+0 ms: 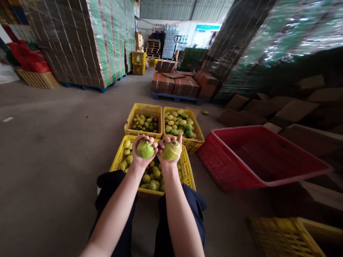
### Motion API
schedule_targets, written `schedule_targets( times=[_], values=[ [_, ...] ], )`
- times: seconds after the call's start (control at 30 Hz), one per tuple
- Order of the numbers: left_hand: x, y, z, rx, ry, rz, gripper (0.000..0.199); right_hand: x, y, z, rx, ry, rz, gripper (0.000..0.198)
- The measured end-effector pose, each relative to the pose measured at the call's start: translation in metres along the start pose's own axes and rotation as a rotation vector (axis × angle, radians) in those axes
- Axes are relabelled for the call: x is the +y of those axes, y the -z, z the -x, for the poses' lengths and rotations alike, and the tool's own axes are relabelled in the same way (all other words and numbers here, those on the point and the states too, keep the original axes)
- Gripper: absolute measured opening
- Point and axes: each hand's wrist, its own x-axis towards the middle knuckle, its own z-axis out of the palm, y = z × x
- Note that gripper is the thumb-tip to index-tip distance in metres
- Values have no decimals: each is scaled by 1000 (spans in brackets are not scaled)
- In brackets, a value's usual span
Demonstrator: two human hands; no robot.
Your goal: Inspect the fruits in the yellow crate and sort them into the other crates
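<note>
Cupped in my left hand (142, 160) is a green lemon (145, 149), its fingers curled round the far side. My right hand (169, 162) holds a yellower lemon (170, 150) with a brownish mark near its top. The two hands are side by side, palms up, above a yellow crate (117, 154) of greenish-yellow lemons (156, 174). Behind it stand a left crate (130, 119) with smaller, darker lemons (146, 123) and a right crate (198, 137) with yellow and green lemons (182, 123).
An open red bin (214, 160) stands to the right, with another yellow crate (278, 232) nearer me. Flattened cardboard (294, 110) lies behind the bin. Ahead, brown cartons (184, 87) rest on a blue pallet (174, 97). Tall wrapped stacks (72, 46) rise on both sides.
</note>
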Motion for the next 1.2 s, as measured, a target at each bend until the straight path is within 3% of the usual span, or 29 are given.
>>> schedule_targets(
  times=[0.17, 0.3, 0.43, 0.53, 0.63, 0.9, 1.03, 1.1, 1.2],
  values=[
    [3, 2, -1, -25, 48, -52, 42, -2, 8, 2, -116, 26, 174, 47],
    [3, 1, 2, -70, 110, -139, 60, 0, 14, 3, -306, 77, 209, 48],
    [2, 5, 6, -249, 158, -324, 70, 1, 18, 0, -528, 129, 260, 60],
    [2, 13, 7, -389, 230, -456, 68, 0, 18, -4, -749, 104, 288, 65],
    [3, 21, 6, -443, 271, -516, 61, -2, 18, -6, -889, 71, 323, 67],
    [2, 13, 9, -312, 385, -396, 67, 4, 31, -6, -666, 176, 400, 69],
    [0, 5, 11, -268, 318, -366, 68, -1, 27, -1, -640, 135, 389, 62],
    [0, 3, 11, -208, 196, -313, 63, -4, 22, 2, -520, 76, 330, 52],
    [-3, 0, 4, -25, 4, -115, 45, -1, 14, -1, -168, -5, 176, 30]
  ],
)
